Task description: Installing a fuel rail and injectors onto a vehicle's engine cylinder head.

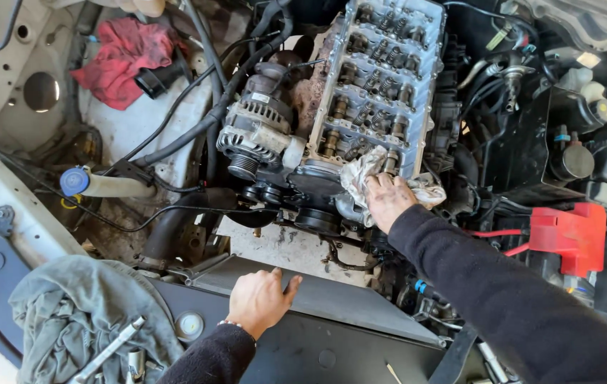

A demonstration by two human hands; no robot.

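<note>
The right hand (387, 199) presses a dirty white rag (362, 173) onto the near end of the open engine top (382, 78), fingers bunched tight around it for rubbing. The left hand (259, 299) lies flat on the car's black front edge (346, 302), fingers spread, to lean on.

Setting: open engine bay of a car under repair, a garage or driveway job. Evidence: exposed cylinder head (378, 78) at 12 o'clock; alternator (257, 124) beside it; red battery terminal cover (568, 235) at 3 o'clock; grey cloth (69, 313) with socket tools (108, 348) at 8 o'clock.
</note>
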